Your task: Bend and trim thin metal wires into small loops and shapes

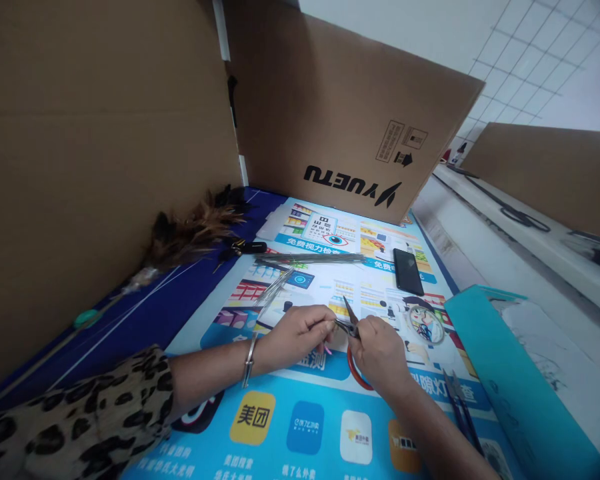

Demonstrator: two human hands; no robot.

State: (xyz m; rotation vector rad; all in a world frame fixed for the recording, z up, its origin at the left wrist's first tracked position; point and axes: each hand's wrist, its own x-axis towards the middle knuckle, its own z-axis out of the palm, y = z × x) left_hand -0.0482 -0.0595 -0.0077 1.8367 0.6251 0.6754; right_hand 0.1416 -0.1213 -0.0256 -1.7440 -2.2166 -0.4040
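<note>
My right hand (380,350) is closed around small grey pliers (350,328), whose jaws point left at my left fingertips. A pinch of thumb and fingers closes my left hand (305,327) near the jaw tip; what it holds is too small to make out. A bit of pink (329,349) shows just below those fingers. Scissors seem to lie beneath my right hand: a dark pointed blade (349,310) sticks out above and an orange-red handle loop (356,371) below. Bundles of thin metal wires (310,258) lie beyond my hands.
A black phone (408,272) and a round clear dish (425,325) lie on the right. Nearer are blue-handled pliers (461,407) and a teal box (520,380). Brown feathers (195,230) and a black-handled tool (250,247) lie left. Cardboard panels (340,113) stand behind.
</note>
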